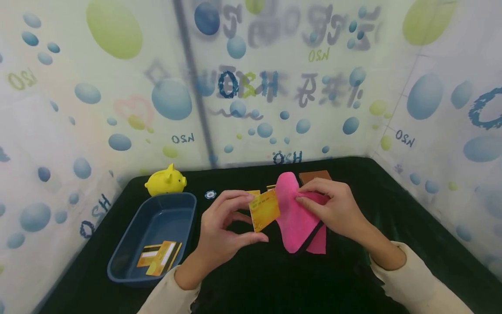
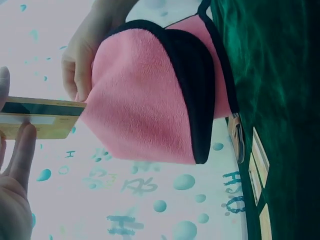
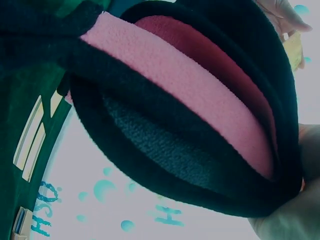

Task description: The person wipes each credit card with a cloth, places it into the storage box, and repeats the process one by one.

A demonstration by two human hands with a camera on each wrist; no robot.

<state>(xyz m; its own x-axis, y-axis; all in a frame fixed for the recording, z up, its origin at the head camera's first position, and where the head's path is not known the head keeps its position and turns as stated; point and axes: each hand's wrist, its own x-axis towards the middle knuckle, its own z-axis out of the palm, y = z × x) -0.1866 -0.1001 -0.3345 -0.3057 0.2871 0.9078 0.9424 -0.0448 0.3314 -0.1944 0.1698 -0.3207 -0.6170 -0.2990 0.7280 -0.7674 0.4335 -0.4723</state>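
My left hand [image 1: 219,229] pinches a yellow bank card [image 1: 265,211] between thumb and fingers, and its dark stripe faces the left wrist view. Beside it, my right hand [image 1: 339,207] grips a pink fleecy cloth [image 1: 294,218] with black edging by its upper part, raised above the table. The card's edge appears close against the cloth in the head view; whether they touch I cannot tell. Seen from the right wrist, the folded cloth [image 3: 235,130] shows black-trimmed layers standing apart. More yellow cards [image 2: 260,155] lie on the table, mostly hidden behind the hands in the head view.
To the left stands a blue basin [image 1: 190,213] with two yellow cards [image 1: 164,259] in it. A yellow piggy bank [image 1: 165,181] sits behind the basin, near a poker chip [image 1: 210,194]. At the back, a brown wallet [image 1: 313,175] lies on the dark tablecloth [image 1: 243,288].
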